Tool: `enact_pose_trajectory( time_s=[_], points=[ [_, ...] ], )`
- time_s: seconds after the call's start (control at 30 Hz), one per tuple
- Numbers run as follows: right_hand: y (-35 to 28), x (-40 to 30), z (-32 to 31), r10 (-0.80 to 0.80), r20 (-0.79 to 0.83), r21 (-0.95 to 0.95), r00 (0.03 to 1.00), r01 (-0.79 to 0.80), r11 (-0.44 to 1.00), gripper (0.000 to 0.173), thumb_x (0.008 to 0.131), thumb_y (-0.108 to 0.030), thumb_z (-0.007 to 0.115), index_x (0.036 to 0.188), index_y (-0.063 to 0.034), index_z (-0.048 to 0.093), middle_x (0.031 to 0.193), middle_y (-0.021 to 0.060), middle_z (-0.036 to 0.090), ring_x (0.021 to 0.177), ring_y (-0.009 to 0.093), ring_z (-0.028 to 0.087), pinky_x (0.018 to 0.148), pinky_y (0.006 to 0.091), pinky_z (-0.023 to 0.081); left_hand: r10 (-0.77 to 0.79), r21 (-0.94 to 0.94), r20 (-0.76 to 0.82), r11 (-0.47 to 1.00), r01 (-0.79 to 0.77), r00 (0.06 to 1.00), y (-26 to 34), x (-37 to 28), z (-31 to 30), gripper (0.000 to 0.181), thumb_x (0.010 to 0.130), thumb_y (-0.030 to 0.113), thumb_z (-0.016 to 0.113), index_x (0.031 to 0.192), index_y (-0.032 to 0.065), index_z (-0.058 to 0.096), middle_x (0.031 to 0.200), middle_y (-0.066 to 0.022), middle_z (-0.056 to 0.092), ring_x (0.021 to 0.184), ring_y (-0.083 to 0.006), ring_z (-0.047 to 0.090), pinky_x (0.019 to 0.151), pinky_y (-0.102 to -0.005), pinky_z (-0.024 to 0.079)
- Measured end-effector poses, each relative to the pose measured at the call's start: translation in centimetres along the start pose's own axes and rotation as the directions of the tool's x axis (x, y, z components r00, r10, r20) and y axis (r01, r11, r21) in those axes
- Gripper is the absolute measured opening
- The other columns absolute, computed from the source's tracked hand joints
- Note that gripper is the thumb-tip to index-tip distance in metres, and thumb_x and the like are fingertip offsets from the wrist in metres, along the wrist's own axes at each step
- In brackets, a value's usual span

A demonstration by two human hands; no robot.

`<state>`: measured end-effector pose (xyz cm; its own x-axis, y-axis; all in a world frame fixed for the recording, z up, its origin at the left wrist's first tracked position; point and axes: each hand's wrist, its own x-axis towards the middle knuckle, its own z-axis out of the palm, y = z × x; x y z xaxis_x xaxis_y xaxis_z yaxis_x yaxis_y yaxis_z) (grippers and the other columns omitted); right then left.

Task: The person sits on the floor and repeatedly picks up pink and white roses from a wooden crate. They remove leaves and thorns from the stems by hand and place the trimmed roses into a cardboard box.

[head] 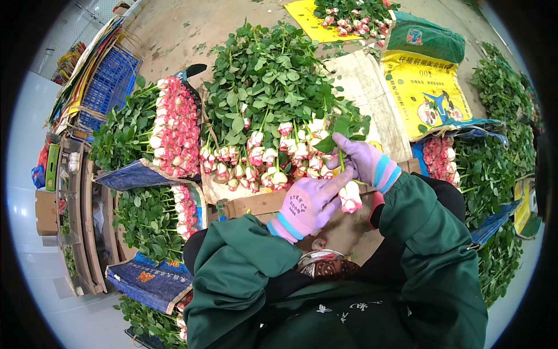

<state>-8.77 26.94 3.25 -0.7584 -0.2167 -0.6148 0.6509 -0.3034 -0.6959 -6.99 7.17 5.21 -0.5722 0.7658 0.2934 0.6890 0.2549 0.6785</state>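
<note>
A single white rose with pink-edged petals [351,197] hangs bloom-down between my two gloved hands. My right hand [364,159] pinches its green stem, with a leaf [327,144] beside the thumb. Reaching in from the left, my left hand [307,205] has its fingertips at the stem just above the bloom; its thumb is hidden, so its grip is unclear. Both gloves are lilac with blue-striped cuffs. Beyond them lies a large pile of leafy roses [270,87], its blooms [274,176] facing me along the edge of a wooden board [257,204].
Stacked rose bundles [176,126] with woven sacks between the layers stand at the left. More bundles [440,161] stand at the right, near a yellow-green woven sack [429,87]. Farther off are a rose pile [357,22] and a blue plastic crate [109,83]. Wooden shelving [80,218] stands far left.
</note>
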Motion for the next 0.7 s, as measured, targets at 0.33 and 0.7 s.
enact_pose_trajectory(
  time_s=[0.33,0.7],
  points=[
    [-0.7,-1.1,-0.2,-0.114,-0.105,-0.585,0.988,0.031,0.81,0.031,0.097,-0.03,0.056,0.115,-0.0052,0.062,0.072,0.0031,0.067,0.046,0.007,0.049,0.043,0.0222,0.038,-0.044,0.421,0.342,0.9,-0.111,0.939,0.2,-1.2,2.5,0.067,0.081,0.026,0.065,0.141,0.0099,0.04,0.097,-0.0113,0.065,0.075,-0.0289,0.064,0.062,-0.0417,0.051],
    [3.6,1.2,-5.1,-0.43,-0.11,-0.963,0.896,-0.203,-0.178,0.019,0.082,-0.021,0.056,0.09,-0.0116,0.071,0.083,0.0154,0.068,0.081,0.034,0.066,0.073,0.0451,0.051,-0.168,0.445,0.419,0.895,-0.04,0.892,-1.3,-3.4,3.3,0.061,0.087,0.03,0.058,0.141,0.0064,0.041,0.078,-0.01,0.065,0.067,-0.0286,0.063,0.059,-0.0424,0.045]
  ],
)
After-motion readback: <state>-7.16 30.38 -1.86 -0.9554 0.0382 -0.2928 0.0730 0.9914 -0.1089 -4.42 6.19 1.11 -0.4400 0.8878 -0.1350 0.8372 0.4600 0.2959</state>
